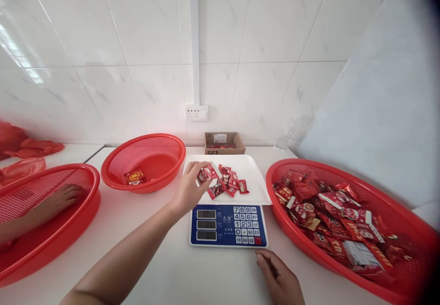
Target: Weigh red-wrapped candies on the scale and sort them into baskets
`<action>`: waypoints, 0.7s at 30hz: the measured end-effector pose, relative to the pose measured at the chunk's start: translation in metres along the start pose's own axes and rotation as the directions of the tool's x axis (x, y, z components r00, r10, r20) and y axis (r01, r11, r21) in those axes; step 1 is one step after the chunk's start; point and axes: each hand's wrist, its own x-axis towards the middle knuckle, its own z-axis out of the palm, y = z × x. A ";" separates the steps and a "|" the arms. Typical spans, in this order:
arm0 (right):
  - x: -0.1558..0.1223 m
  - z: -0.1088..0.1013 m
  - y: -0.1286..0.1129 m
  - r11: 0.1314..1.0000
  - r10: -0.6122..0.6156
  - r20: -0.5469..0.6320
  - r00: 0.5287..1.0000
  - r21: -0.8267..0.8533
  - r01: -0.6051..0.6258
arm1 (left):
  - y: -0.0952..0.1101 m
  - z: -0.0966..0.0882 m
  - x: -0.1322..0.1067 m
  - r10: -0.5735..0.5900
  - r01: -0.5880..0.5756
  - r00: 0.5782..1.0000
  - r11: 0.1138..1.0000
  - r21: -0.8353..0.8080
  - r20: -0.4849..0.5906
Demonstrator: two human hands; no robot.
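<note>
My left hand (pixel 192 183) is closed on a red snack packet (pixel 206 173), pinched between thumb and fingers over the scale's white tray (pixel 256 170). Beside the packet, a small heap of red wrapped snacks (pixel 228 181) lies on that tray. Below it is the scale's blue panel (pixel 227 226), with number keys and three displays; the top one seems to read 0.051. Close to the panel's lower right edge, my right hand (pixel 280 277) rests at the table with its fingers loosely curled. A gap shows between thumb and fingers, and nothing is visible in them.
A large red basket (pixel 271 177) full of packaged snacks stands at right. Another red basket (pixel 178 151), behind left, holds a few packets. At far left, another person's hand (pixel 67 196) reaches into a third basket (pixel 94 190). A cardboard box (pixel 225 151) sits by the wall.
</note>
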 end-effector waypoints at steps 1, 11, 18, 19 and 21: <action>-0.001 0.001 -0.001 1.000 -0.003 -0.007 1.000 0.010 0.003 | 0.003 -0.002 -0.016 0.018 -0.018 1.000 0.998 -0.054 0.010; 0.003 0.024 -0.068 0.988 -0.143 0.252 0.957 0.095 0.122 | 0.007 0.042 -0.130 0.311 -0.168 0.853 0.923 -0.345 0.418; 0.004 0.035 -0.077 0.977 -0.212 0.207 0.955 0.032 0.210 | -0.002 0.042 -0.123 -0.080 0.516 0.734 0.711 -0.477 0.674; 0.004 0.036 -0.078 0.977 -0.213 0.201 0.956 0.014 0.214 | -0.004 0.044 -0.126 -0.071 0.573 0.691 0.661 -0.485 0.720; 0.004 0.037 -0.080 0.980 -0.192 0.195 0.962 -0.009 0.197 | -0.010 0.052 -0.132 -0.059 0.648 0.643 0.573 -0.501 0.764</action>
